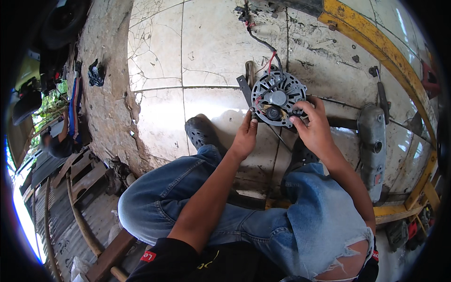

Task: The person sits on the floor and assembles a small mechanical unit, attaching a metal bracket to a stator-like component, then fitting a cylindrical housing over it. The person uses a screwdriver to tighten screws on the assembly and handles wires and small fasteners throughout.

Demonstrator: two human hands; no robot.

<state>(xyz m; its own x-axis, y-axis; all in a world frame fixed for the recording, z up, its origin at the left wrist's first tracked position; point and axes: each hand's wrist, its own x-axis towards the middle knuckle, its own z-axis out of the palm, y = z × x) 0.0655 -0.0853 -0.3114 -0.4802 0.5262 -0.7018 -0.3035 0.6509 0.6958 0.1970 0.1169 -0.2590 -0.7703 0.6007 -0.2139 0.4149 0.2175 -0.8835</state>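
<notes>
A round grey alternator (pixel 292 84) with a slotted metal housing and a central hub lies on the tiled floor, between my feet and the far wiring. Low on its face sits a small black round part (pixel 273 113). My left hand (pixel 246 136) is closed on the lower left edge, thumb and fingers at a bolt there. At the lower right rim, my right hand (pixel 314 127) grips the housing with curled index finger and thumb. A black cable with a red wire (pixel 261 43) runs from the alternator's top. A dark metal bracket (pixel 244 89) lies against its left side.
To the right rest a grey metal cover (pixel 372 145) and a black-handled tool (pixel 382 97). A yellow metal frame (pixel 376 40) curves along the far right. Broken concrete (pixel 108 94) borders the tiles at left, where another person (pixel 61 141) is visible. Wooden pieces (pixel 87 178) lie lower left.
</notes>
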